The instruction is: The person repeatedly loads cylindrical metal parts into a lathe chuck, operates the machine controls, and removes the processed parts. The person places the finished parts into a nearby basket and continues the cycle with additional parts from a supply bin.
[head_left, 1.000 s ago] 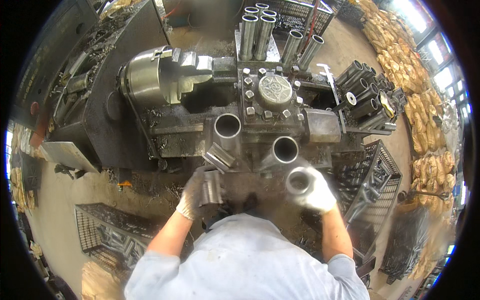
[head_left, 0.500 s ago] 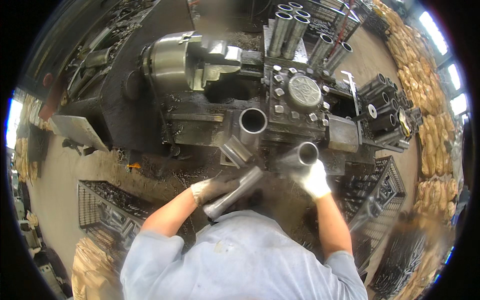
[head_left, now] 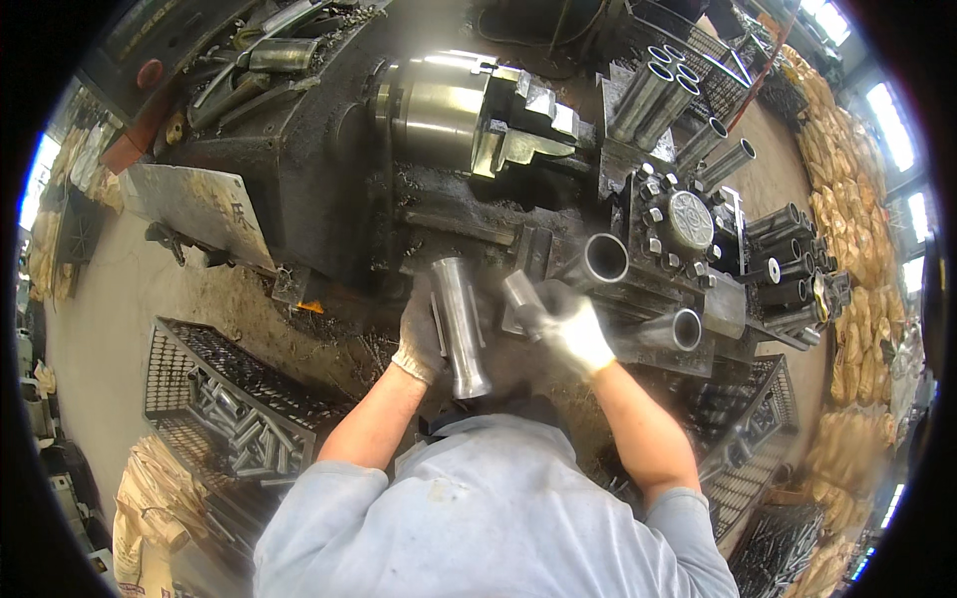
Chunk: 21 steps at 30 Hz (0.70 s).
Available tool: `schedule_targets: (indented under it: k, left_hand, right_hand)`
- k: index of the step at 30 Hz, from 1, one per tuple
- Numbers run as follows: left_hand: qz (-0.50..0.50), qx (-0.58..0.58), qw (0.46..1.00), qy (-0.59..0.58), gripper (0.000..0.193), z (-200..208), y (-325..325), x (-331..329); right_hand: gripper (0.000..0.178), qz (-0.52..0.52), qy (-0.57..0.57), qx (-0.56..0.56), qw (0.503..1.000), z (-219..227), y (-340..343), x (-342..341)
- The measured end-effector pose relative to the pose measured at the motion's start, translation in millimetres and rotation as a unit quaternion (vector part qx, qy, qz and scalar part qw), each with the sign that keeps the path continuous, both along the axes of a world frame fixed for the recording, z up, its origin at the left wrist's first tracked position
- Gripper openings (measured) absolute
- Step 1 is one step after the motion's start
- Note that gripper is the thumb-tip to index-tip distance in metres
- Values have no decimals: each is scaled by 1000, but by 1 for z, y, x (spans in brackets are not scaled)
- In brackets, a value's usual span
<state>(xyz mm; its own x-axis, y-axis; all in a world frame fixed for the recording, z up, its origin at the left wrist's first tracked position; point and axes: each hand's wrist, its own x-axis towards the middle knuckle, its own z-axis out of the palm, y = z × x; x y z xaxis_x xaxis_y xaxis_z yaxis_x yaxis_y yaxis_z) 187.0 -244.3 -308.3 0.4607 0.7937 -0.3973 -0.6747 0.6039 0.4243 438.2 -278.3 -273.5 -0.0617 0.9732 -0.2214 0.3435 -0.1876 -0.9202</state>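
Note:
My left hand (head_left: 421, 334), in a soiled pale glove, is wrapped around a grey steel tube (head_left: 461, 334) with a flared lower end. The tube stands nearly upright in front of my chest. To its right, my gloved right hand (head_left: 573, 334) is closed on a short grey metal piece (head_left: 522, 295); its exact kind is blurred. Just beyond that hand, a wide-mouthed steel tube (head_left: 604, 259) rests on the lathe (head_left: 469, 221). Another tube (head_left: 684, 330) lies right of my right hand, its open end facing right.
The lathe's three-jaw chuck (head_left: 439, 110) and bolted tool post (head_left: 690, 219) lie ahead. Several tubes (head_left: 643, 100) stand at the back right, with more stacked tubes (head_left: 788, 261) beyond the tool post. Mesh crates of metal parts flank me, left crate (head_left: 169, 369) and right crate (head_left: 763, 439).
My right hand has let go of a tube and taken the short metal piece. The left-hand tube has swung from slanted to nearly upright. The whole view has shifted.

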Motion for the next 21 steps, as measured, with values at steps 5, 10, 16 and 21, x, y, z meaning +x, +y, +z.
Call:
schedule_targets:
  k: [5,10,16,21]
  left_hand:
    - [98,119,971,182,71,62,-10,35]
    - [156,340,913,161,73,102,3,39]
    - [73,268,911,305,64,28,43,-13]
    - [147,90,923,343,52,-41,-12,-59]
  right_hand:
    - [83,102,-66,-128,984,68,12,-50]
    - [81,79,86,-107,987,148,17,-27]
    - [79,194,-476,394,762,238,128,89]
    - [44,213,-676,204,676,183,237,149]
